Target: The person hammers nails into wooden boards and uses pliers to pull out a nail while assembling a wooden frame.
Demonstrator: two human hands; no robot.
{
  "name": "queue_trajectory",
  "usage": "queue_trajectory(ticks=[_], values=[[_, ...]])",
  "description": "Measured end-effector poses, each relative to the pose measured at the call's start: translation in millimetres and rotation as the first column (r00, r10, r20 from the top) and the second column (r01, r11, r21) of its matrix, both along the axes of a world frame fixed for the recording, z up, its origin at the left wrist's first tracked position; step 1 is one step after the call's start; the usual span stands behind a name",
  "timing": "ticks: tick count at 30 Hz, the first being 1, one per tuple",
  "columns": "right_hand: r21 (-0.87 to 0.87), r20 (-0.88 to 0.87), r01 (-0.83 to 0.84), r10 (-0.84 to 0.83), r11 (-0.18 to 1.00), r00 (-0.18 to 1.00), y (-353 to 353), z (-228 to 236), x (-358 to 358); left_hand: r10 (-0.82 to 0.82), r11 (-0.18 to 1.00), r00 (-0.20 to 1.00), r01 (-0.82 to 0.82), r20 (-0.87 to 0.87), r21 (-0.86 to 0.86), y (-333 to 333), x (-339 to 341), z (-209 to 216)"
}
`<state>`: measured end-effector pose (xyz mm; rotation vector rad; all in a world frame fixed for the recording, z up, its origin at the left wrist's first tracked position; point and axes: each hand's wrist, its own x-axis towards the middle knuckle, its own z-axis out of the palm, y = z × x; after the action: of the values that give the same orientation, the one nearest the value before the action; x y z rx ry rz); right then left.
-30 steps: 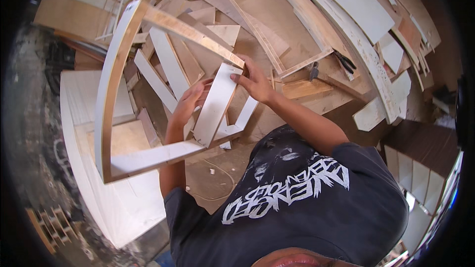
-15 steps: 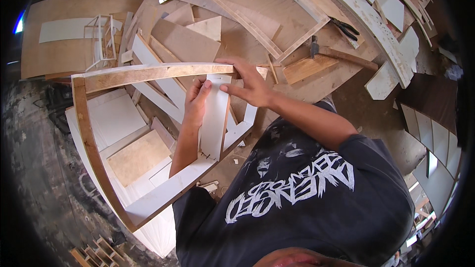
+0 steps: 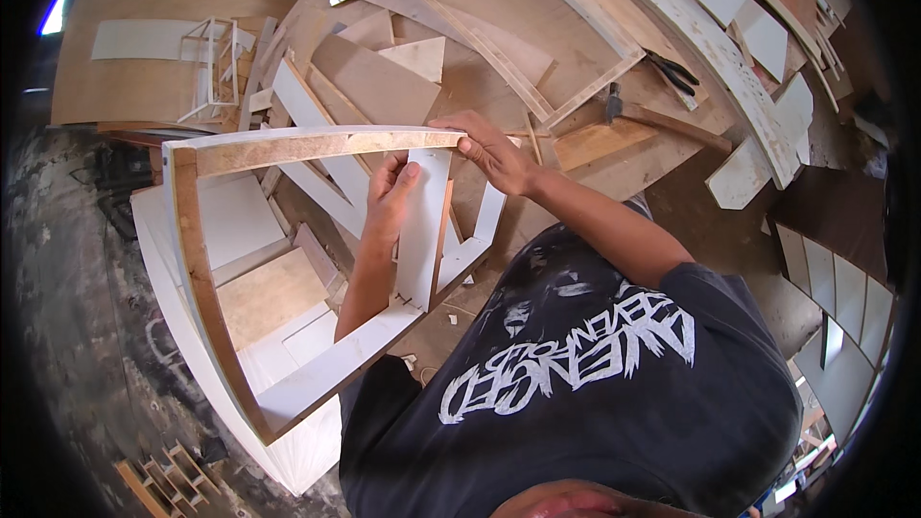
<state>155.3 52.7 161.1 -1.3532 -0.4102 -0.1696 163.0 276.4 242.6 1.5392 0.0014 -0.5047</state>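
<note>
A: What is nearest the person?

B: A large curved frame of white-faced plywood strips (image 3: 288,259), held up off the floor in front of their chest, its long side bowing down to the left.

A: And the left hand?

B: The left hand (image 3: 391,194) reaches through the frame and lies flat against its upright white panel (image 3: 425,225); the fingers look straight rather than curled, so the grip is open and merely pressing.

A: The right hand?

B: The right hand (image 3: 491,149) has its grip closed over the frame's top rail at the right corner.

A: Farther off?

B: A brown plywood desk (image 3: 499,0) strewn with offcuts, a hammer (image 3: 652,115), black pliers (image 3: 679,72), and a small white lattice frame (image 3: 216,67) far left.
</note>
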Motion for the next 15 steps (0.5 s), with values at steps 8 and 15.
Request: queue_trajectory(ticks=[8, 15], values=[[-0.047, 0.003, -0.007, 0.007, 0.999, 1.0, 4.7, 2.4, 5.4, 0.005, 0.994, 0.998, -0.011, -0.056, -0.108, 13.1, 1.1, -3.9], [-0.037, -0.023, -0.046, 0.046, 0.998, 0.999, 6.9, 2.1, 11.3, -0.017, 0.999, 0.999, 0.016, -0.029, -0.041, 7.6, 4.0, 6.7]])
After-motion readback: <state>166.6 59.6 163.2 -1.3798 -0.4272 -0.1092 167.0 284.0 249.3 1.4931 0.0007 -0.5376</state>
